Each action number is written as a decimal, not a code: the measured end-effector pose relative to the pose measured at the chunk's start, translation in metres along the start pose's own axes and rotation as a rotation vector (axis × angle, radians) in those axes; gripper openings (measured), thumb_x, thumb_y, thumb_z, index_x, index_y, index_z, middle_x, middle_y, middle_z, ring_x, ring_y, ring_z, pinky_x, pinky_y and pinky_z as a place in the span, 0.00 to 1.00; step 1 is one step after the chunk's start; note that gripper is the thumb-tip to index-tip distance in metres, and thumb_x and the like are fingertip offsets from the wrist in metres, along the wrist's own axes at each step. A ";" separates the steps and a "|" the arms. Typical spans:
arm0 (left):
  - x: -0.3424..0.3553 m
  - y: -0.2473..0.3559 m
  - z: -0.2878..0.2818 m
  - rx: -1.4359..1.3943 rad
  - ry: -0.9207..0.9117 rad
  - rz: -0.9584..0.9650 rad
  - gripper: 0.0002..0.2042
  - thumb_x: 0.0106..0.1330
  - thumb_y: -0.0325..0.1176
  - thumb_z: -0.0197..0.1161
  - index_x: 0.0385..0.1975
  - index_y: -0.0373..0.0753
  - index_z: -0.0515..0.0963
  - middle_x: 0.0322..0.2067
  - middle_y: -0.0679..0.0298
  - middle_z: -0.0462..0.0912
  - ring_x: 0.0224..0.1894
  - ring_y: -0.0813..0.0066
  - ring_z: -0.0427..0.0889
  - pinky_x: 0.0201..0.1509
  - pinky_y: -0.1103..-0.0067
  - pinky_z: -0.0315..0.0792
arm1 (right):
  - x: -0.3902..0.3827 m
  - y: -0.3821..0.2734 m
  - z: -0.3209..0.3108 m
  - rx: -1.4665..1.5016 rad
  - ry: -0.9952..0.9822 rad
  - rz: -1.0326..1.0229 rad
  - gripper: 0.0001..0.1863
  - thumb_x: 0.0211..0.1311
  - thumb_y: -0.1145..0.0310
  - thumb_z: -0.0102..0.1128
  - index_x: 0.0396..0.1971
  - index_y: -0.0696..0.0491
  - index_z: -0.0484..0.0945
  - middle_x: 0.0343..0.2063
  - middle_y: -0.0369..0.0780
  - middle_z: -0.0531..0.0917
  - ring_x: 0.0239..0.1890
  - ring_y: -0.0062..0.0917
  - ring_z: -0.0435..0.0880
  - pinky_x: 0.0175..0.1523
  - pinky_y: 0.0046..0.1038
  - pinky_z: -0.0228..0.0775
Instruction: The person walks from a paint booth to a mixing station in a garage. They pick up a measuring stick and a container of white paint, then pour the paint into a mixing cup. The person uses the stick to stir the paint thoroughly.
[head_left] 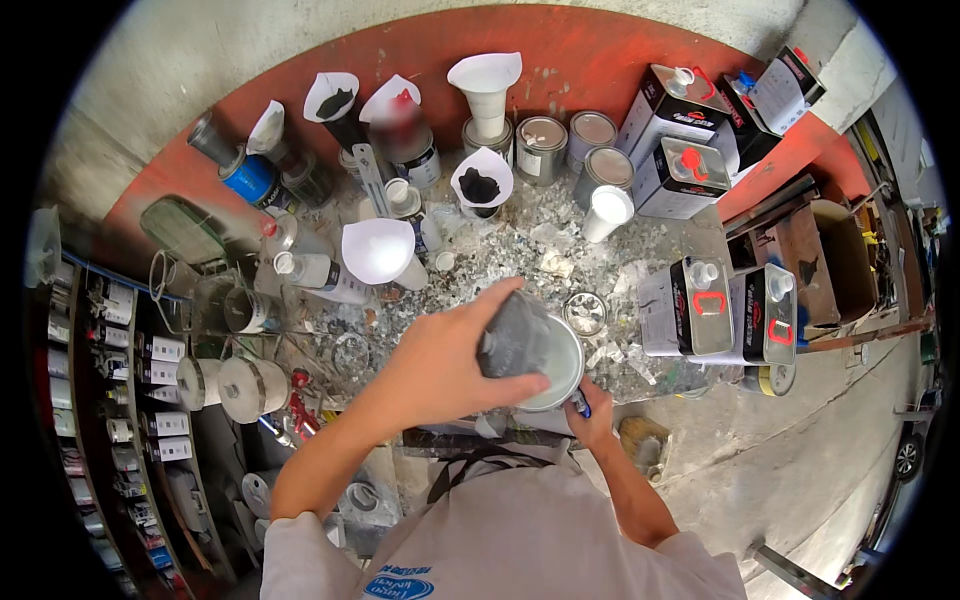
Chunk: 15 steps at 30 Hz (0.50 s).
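Near the bench's front, my left hand (430,365) grips a dark grey cup (510,335), tilted over a round container (558,370) with pale contents. At that container's lower right edge, my right hand (590,425) is closed on a small blue object (582,402), partly hidden by the fingers. A round metal lid (585,313) lies just behind the container on the paint-spattered bench (635,240). Farther back left are a white cup with a paper funnel (376,245) and plastic bottles (318,275). A white cup (607,212) stands back right.
Several cans (540,150) and cups with paper strainers (482,183) line the back. Rectangular tins (688,305) stand at the right. Shelves of containers (120,400) are at left, with a red spray gun (298,400) beside the bench. Concrete floor (790,450) lies lower right.
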<state>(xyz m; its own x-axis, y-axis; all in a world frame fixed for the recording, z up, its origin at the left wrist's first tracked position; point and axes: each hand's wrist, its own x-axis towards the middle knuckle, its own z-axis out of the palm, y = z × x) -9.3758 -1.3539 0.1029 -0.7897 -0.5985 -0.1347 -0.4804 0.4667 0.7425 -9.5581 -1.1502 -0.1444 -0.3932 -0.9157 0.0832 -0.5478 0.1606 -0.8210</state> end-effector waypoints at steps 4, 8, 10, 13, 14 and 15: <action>-0.007 -0.067 0.014 -0.663 0.102 -0.074 0.39 0.61 0.54 0.63 0.69 0.40 0.61 0.52 0.51 0.81 0.48 0.55 0.84 0.48 0.71 0.78 | 0.011 0.000 0.000 0.037 -0.026 -0.043 0.31 0.49 0.80 0.65 0.58 0.53 0.76 0.34 0.50 0.85 0.33 0.42 0.87 0.39 0.33 0.77; -0.015 -0.137 0.055 -1.232 0.164 -0.271 0.33 0.69 0.57 0.49 0.66 0.38 0.63 0.57 0.53 0.76 0.55 0.57 0.81 0.50 0.62 0.80 | 0.020 -0.007 -0.002 0.100 -0.092 -0.026 0.27 0.50 0.80 0.66 0.54 0.56 0.77 0.32 0.48 0.86 0.30 0.37 0.87 0.38 0.30 0.76; -0.013 -0.170 0.081 -1.497 0.223 -0.434 0.29 0.74 0.54 0.37 0.63 0.38 0.65 0.57 0.52 0.75 0.56 0.54 0.80 0.50 0.53 0.82 | 0.025 -0.020 -0.007 0.099 -0.123 0.055 0.25 0.51 0.80 0.66 0.52 0.57 0.78 0.31 0.47 0.85 0.29 0.33 0.86 0.38 0.28 0.76; -0.002 -0.206 0.120 -1.434 0.196 -0.660 0.26 0.76 0.49 0.35 0.63 0.37 0.64 0.56 0.49 0.76 0.53 0.51 0.82 0.49 0.57 0.83 | 0.031 -0.020 -0.008 0.115 -0.118 0.119 0.24 0.52 0.80 0.68 0.52 0.58 0.78 0.32 0.44 0.86 0.31 0.20 0.83 0.40 0.24 0.74; 0.002 -0.222 0.134 -1.425 0.181 -0.698 0.25 0.77 0.48 0.34 0.63 0.36 0.64 0.55 0.47 0.76 0.52 0.51 0.82 0.49 0.58 0.83 | 0.034 -0.022 -0.008 0.125 -0.088 0.115 0.25 0.52 0.80 0.69 0.53 0.59 0.78 0.33 0.43 0.87 0.33 0.18 0.82 0.41 0.23 0.74; 0.006 -0.231 0.143 -1.403 0.180 -0.718 0.25 0.77 0.46 0.36 0.62 0.33 0.64 0.52 0.44 0.77 0.50 0.52 0.83 0.50 0.61 0.83 | 0.040 -0.030 -0.011 0.123 -0.081 0.117 0.26 0.52 0.80 0.69 0.54 0.58 0.77 0.35 0.43 0.87 0.34 0.17 0.81 0.43 0.22 0.74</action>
<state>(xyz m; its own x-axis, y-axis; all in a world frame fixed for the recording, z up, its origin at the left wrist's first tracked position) -9.3244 -1.3722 -0.1635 -0.4606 -0.5344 -0.7087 0.0814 -0.8205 0.5659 -9.5650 -1.1874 -0.1103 -0.3852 -0.9210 -0.0582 -0.4054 0.2256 -0.8859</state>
